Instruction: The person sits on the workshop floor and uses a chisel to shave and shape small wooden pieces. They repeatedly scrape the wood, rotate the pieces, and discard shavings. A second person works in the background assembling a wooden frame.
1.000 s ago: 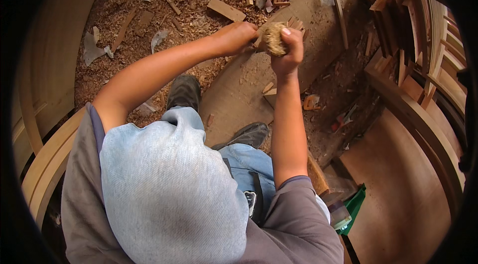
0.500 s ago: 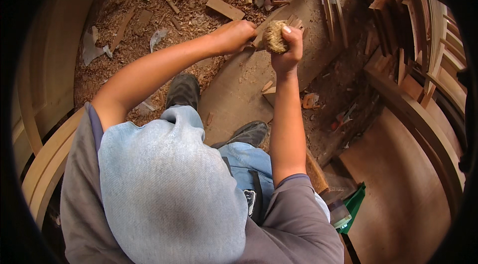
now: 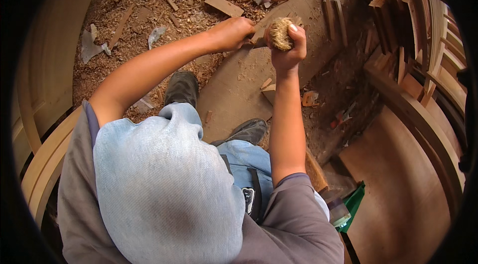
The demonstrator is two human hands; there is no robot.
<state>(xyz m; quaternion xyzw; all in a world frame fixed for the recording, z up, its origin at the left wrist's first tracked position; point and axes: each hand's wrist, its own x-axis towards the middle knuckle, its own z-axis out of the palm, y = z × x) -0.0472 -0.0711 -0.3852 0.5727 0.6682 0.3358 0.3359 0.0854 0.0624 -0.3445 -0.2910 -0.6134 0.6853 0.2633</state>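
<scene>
My right hand (image 3: 295,51) is closed round a thick tool with a round, frayed, straw-coloured end (image 3: 282,34). That end faces up, and my thumb lies against its side. To its left, my left hand (image 3: 233,33) makes a fist with the knuckles up. A thin dark strip (image 3: 258,43) shows in the gap between the two hands; whether it belongs to the tool, I cannot tell. What my left fingers grip is hidden beneath them. Both hands are above a brown flat board (image 3: 229,87) on the ground, strewn with wood chips.
Wood shavings (image 3: 129,20) cover the ground at the far left, with a short wood block (image 3: 224,4) and plastic scraps (image 3: 156,36). Curved wooden parts (image 3: 413,105) stand along the right. A green object (image 3: 354,206) lies at lower right. My shoes (image 3: 182,88) are below the hands.
My right hand and the frayed-ended tool have shifted slightly to the right and turned a little. My left hand has moved slightly up and left, still in a fist.
</scene>
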